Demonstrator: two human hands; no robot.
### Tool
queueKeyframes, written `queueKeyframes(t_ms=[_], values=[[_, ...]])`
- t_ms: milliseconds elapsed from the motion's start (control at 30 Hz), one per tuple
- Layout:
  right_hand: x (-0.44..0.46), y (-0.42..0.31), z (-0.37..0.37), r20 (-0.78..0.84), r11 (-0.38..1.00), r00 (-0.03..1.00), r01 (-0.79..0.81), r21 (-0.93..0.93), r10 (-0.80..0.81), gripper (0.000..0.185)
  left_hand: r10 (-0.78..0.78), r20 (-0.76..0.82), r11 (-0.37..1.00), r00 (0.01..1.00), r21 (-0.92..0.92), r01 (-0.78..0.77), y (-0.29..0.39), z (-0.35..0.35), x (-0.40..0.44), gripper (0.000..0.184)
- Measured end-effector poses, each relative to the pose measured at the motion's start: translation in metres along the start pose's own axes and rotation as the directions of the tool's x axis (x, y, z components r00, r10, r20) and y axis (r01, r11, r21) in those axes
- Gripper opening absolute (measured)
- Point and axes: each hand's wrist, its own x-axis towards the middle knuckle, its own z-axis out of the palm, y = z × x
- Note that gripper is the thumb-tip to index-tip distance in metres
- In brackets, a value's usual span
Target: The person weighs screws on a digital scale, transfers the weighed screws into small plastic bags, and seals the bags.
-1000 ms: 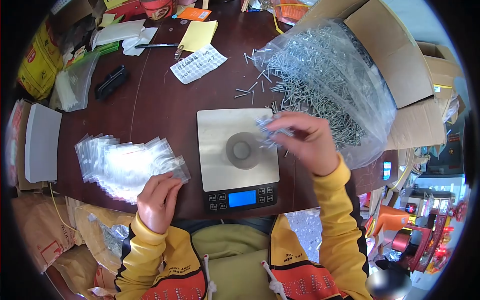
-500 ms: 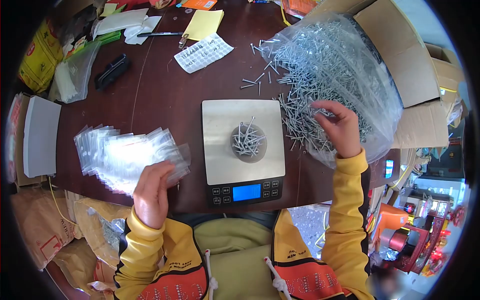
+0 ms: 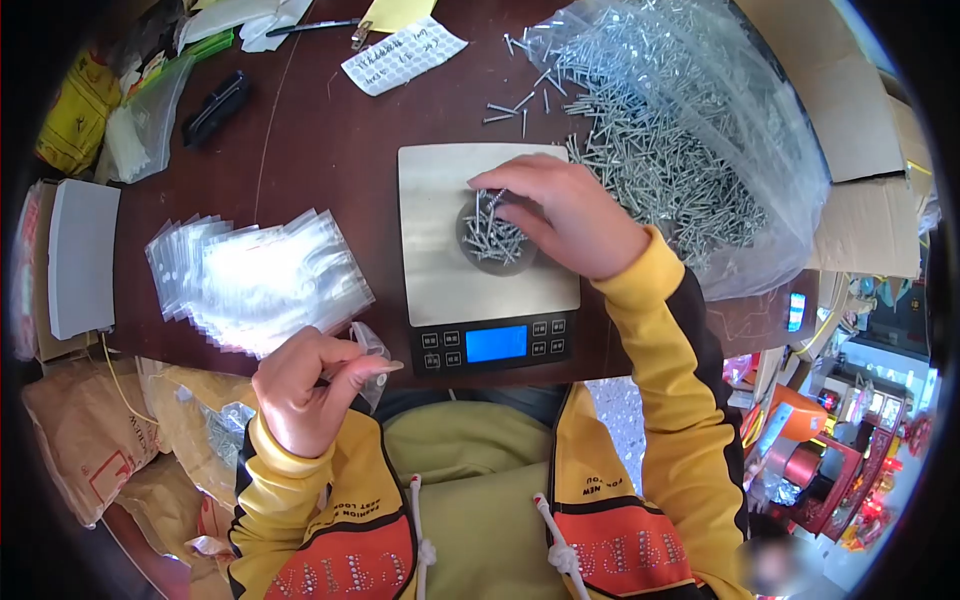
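A small clear cup point(image 3: 480, 262) of silvery screws point(image 3: 492, 240) stands on the steel plate of a digital scale point(image 3: 430, 285), whose blue display is lit. My right hand point(image 3: 572, 212) is curled over the cup's far right side, its thumb and fingers closed at the rim among the upright screws; their exact contact is partly hidden. Below the scale's left corner, my left hand point(image 3: 312, 390) pinches a small clear zip bag point(image 3: 370, 350) between thumb and fingers. A fanned stack of similar bags point(image 3: 260, 280) lies just beyond that hand.
A large plastic bag point(image 3: 770, 130) spills a heap of screws point(image 3: 680, 170) at the right, beside an open cardboard box point(image 3: 865, 220). Several loose screws lie left of the heap. A handwritten label sheet point(image 3: 405, 55) and a black object point(image 3: 215, 108) lie farther back.
My right hand has moved left from the screw heap to the cup on the scale. My left hand has drawn a bag from the stack toward me. The view has shifted slightly.
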Motion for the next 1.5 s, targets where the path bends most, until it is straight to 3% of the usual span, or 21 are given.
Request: queueKeyframes(t_ms=[33, 167, 267, 367, 467, 500, 667, 767, 867, 967, 1167, 1267, 1333, 1367, 1400, 1500], values=[[0.003, 0.001, 0.002, 0.046, 1.0, 0.999, -0.014, -0.001, 0.014, 0.026, 0.003, 0.004, 1.0, 1.0, 0.012, -0.003, 0.0, -0.002, -0.001, 0.018], [0.002, -0.007, 0.006, -0.031, 0.994, 0.999, -0.03, -0.109, 0.027, 0.017, 0.018, -0.001, 0.999, 1.0, 0.027, -0.018, -0.004, -0.003, 0.0, 0.017], [-0.001, -0.016, -0.001, -0.139, 0.997, 0.99, -0.04, -0.066, 0.031, 0.011, 0.006, 0.009, 1.0, 1.0, 0.002, -0.006, -0.005, 0.001, 0.0, 0.017], [-0.01, -0.028, -0.012, -0.202, 0.965, 0.963, -0.133, 0.227, 0.18, 0.012, 0.003, 0.041, 1.0, 0.999, -0.02, -0.002, -0.003, 0.001, 0.002, 0.016], [-0.026, -0.042, -0.018, -0.136, 0.706, 0.932, -0.153, 0.691, 0.335, 0.021, 0.008, 0.052, 0.997, 0.999, -0.078, -0.004, -0.004, 0.002, 0.002, 0.018], [-0.032, -0.046, -0.019, -0.087, 0.627, 0.921, -0.186, 0.757, 0.379, 0.021, 0.01, 0.052, 0.995, 0.999, -0.103, -0.005, -0.004, 0.003, 0.002, 0.021], [-0.055, -0.042, -0.027, 0.11, 0.171, 0.881, -0.209, 0.963, 0.46, 0.017, 0.11, 0.171, 0.99, 0.979, -0.101, -0.094, 0.002, 0.0, 0.006, 0.03], [-0.058, -0.032, -0.027, 0.164, 0.144, 0.808, -0.293, 0.945, 0.566, 0.013, 0.117, 0.192, 0.99, 0.974, -0.101, -0.099, 0.002, 0.003, 0.005, 0.032], [-0.055, -0.03, -0.014, -0.029, 0.6, 0.803, -0.42, 0.681, 0.595, 0.014, 0.121, 0.203, 0.988, 0.972, -0.115, -0.099, 0.004, 0.003, 0.004, 0.033], [-0.049, -0.013, 0.0, -0.195, 0.837, 0.856, -0.377, 0.398, 0.478, 0.012, 0.156, 0.226, 0.983, 0.961, -0.126, -0.13, 0.004, 0.003, 0.002, 0.034], [-0.046, -0.01, 0.012, -0.228, 0.881, 0.87, -0.365, 0.3, 0.438, 0.012, 0.191, 0.23, 0.978, 0.954, -0.132, -0.164, 0.002, 0.004, 0.001, 0.035], [-0.051, -0.011, 0.005, -0.26, 0.821, 0.865, -0.254, 0.511, 0.429, 0.011, 0.183, 0.234, 0.976, 0.955, -0.159, -0.148, 0.001, 0.005, 0.001, 0.036], [-0.054, -0.019, -0.003, -0.122, 0.469, 0.818, -0.194, 0.862, 0.562, 0.011, 0.192, 0.246, 0.971, 0.95, -0.185, -0.149, 0.0, 0.007, 0.002, 0.037], [-0.055, -0.026, -0.008, -0.031, 0.241, 0.8, -0.143, 0.96, 0.599, 0.012, 0.205, 0.255, 0.968, 0.945, -0.198, -0.156, 0.0, 0.008, 0.002, 0.037], [-0.049, -0.04, -0.009, -0.005, 0.14, 0.783, -0.105, 0.985, 0.622, 0.014, 0.217, 0.265, 0.964, 0.939, -0.211, -0.163, 0.001, 0.01, 0.003, 0.038], [-0.053, -0.051, -0.002, 0.313, -0.261, 0.879, -0.227, 0.938, 0.359, 0.017, 0.276, 0.3, 0.942, 0.913, -0.271, -0.196, 0.005, 0.016, 0.005, 0.043]])
